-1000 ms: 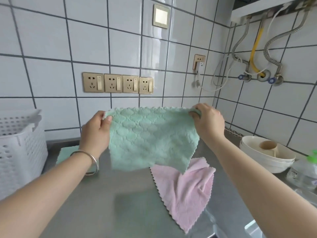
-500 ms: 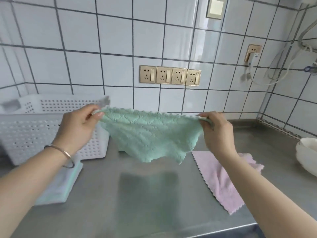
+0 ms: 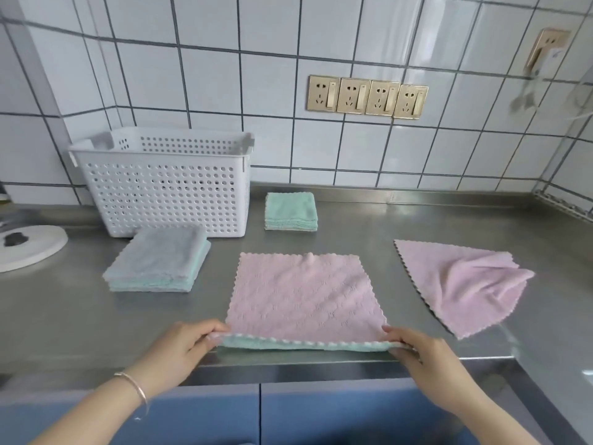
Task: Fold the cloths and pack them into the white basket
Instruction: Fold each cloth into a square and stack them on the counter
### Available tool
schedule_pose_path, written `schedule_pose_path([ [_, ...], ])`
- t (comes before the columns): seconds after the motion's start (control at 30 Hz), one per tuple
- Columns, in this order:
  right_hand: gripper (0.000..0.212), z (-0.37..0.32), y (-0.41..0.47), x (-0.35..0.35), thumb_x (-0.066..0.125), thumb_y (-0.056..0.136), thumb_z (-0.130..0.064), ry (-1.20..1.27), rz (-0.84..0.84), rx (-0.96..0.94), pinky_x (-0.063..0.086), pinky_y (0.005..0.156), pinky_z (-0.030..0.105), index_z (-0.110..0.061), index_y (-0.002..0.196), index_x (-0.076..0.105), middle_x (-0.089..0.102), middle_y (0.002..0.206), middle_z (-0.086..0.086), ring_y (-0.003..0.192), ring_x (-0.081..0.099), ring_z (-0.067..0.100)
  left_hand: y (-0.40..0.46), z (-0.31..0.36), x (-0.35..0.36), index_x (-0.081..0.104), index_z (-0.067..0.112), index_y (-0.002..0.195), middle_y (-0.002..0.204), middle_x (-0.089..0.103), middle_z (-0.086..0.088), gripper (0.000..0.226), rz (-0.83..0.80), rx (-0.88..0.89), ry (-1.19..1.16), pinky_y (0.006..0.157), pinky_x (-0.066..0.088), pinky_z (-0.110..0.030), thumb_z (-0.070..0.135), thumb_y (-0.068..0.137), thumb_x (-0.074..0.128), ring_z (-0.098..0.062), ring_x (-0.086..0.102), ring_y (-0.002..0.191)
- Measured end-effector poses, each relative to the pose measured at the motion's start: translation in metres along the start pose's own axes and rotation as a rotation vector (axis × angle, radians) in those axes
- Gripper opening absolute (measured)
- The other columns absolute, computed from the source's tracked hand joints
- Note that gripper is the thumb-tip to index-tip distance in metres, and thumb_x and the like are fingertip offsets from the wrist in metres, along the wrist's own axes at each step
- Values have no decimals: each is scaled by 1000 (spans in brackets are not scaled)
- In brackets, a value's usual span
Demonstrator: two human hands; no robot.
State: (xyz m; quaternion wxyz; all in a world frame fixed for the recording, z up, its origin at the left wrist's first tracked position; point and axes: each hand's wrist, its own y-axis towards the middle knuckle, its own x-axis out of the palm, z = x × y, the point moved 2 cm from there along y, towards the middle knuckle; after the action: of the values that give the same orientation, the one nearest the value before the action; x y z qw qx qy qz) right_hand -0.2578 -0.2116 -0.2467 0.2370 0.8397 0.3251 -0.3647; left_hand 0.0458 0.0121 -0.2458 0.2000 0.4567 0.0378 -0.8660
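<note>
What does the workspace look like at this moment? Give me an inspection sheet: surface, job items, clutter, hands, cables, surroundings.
Surface: steel counter, bare metal between the items.
Job's things: white basket upright at the back left; grey-and-green folded stack in front of it; small green folded stack to its right; spread cloth pink side up, green underside at the near edge; crumpled pink cloth unfolded at the right.
Clutter: white round object at the far left.
Hands: left hand and right hand each pinch a near corner of the spread cloth.
Cables: white cord hanging from the single wall socket.
Surroundings: white tiled wall, four gold sockets, blue cabinet fronts.
</note>
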Motion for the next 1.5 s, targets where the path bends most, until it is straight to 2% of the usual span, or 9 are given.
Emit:
schedule_pose_path([
  [0.13,79,4,-8,8,57,76,11,76,-17,-17,43,82,3,-66,90,56,64,105,-16,97,60,-10,-7,0,7,63,45,88,64,63,28,22,13,-18,-9,55,34,-10,25,92,54,2,51,52],
  [0.3,73,6,-9,12,49,66,-3,-34,-9,-90,36,88,2,-71,91,53,52,119,-34,109,48,-8,-14,-5,9,60,56,95,101,69,26,21,-23,-58,-54,80,48,-21,36,89,55,4,65,78],
  [0.4,51,4,-8,7,53,69,-13,-41,-23,-79,36,87,2,-62,79,62,56,113,-36,105,48,-8,-15,-4,7,59,52,98,89,73,13,23,-34,-58,-38,74,48,-24,57,82,43,-6,64,71],
  [0.53,15,2,-4,-16,70,79,-20,32,-78,40,40,64,11,-27,65,68,65,76,-11,67,55,0,-11,-1,0,55,44,80,50,49,13,14,-111,-69,-64,53,28,-21,37,91,50,-5,37,48],
  [0.7,45,-3,26,-30,66,84,-15,236,-183,231,22,44,15,-18,47,41,34,44,-9,42,29,6,20,-7,-11,65,21,94,76,61,17,23,-130,-214,-306,73,39,-15,40,89,52,3,56,72],
  [0.8,21,-6,55,-24,62,88,-19,375,-79,293,43,59,16,-7,71,65,69,66,-3,62,65,12,53,-14,-10,65,22,100,95,72,8,17,-42,-258,-349,81,47,-30,28,93,51,-12,66,87],
  [0.93,16,-4,91,-8,55,92,-22,366,36,368,45,53,14,-12,83,65,67,77,-3,69,61,10,99,-11,0,58,10,80,83,66,-15,24,141,-393,-191,71,42,-34,24,95,46,-26,58,76],
  [1.17,37,4,126,21,52,92,-27,34,198,450,25,47,29,-14,60,38,46,58,2,54,40,15,132,-9,14,53,2,101,113,61,-21,32,199,-524,188,80,41,-34,28,97,35,-35,56,106],
  [1.5,27,6,131,27,52,90,-35,-117,216,538,38,59,28,-15,72,52,60,79,6,76,50,27,141,-10,20,54,2,100,108,64,-20,29,187,-482,348,78,45,-35,27,96,37,-35,59,101],
])
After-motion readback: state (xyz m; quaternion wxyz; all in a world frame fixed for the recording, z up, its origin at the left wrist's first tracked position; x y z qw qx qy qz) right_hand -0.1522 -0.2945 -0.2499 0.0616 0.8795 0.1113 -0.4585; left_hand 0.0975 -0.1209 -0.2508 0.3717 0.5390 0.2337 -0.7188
